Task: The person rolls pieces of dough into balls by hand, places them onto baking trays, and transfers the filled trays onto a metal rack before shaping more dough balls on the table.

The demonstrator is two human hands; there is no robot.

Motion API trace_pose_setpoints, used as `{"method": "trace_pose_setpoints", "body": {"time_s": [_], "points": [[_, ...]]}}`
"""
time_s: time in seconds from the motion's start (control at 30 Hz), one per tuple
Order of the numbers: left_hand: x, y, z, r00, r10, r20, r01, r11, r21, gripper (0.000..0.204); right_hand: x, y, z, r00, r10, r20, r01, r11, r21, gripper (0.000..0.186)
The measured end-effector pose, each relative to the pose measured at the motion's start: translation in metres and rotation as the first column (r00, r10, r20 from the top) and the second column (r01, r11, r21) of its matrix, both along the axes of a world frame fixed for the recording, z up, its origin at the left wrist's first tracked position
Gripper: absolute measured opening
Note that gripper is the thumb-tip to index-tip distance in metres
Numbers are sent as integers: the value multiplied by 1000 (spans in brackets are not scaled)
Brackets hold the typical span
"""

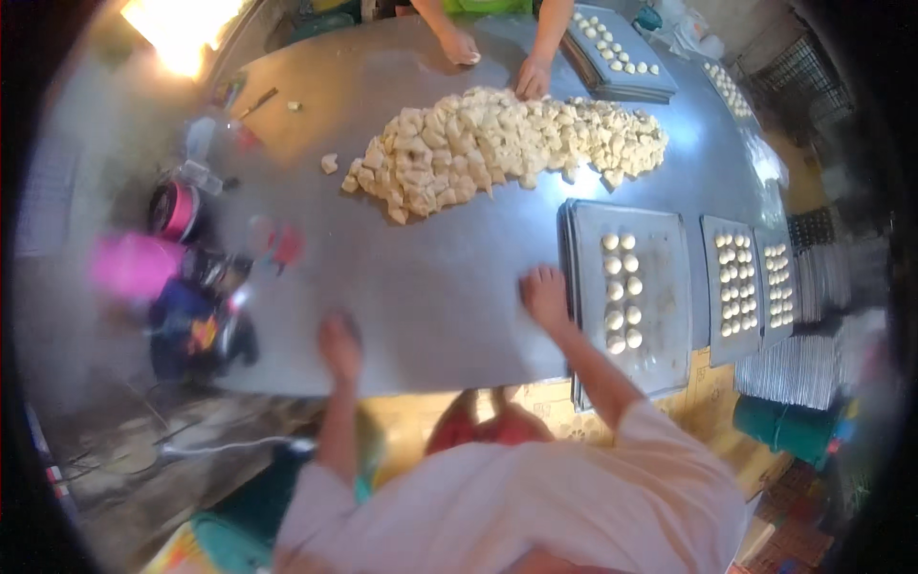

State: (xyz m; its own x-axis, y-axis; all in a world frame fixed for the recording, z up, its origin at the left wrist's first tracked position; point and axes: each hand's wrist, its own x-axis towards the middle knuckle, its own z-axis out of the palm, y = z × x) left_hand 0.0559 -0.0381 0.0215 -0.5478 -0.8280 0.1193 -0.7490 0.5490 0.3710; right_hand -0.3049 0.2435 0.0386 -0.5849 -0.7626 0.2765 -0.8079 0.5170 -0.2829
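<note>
Your two hands are well apart over the grey table [430, 297]. Your left hand [340, 346], blurred, is near the table's near edge; you cannot tell from here whether its fingers grip anything. Your right hand [546, 295] bends its fingers down at the tabletop, just beside the near tray [666, 287], and whether dough sits under its palm cannot be told. On that tray, dough balls [634, 285] lie in two columns toward its left side. Beyond your hands, the pile of cut dough [478, 143] spreads across the middle of the table, with a loose piece [329, 164] just off its left end. Across from you, a co-worker's one hand [533, 78] touches the pile's far edge, while the other hand [459, 46] is at a small pale lump [472, 59].
</note>
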Motion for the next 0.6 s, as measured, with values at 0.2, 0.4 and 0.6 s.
{"method": "trace_pose_setpoints", "body": {"time_s": [0.2, 0.4, 0.6], "points": [[-100, 68, 33, 920, -373, 119, 391, 892, -226, 25, 43, -53, 6, 956, 283, 81, -272, 954, -128, 18], [-19, 29, 7, 995, -96, 28, 94, 994, 59, 28, 17, 2, 9, 985, 127, 116, -132, 991, 34, 18], [-96, 102, 22, 958, -285, 10, 283, 948, -147, 20, 92, -34, 0, 945, 295, 144, -297, 955, -11, 22]]}}
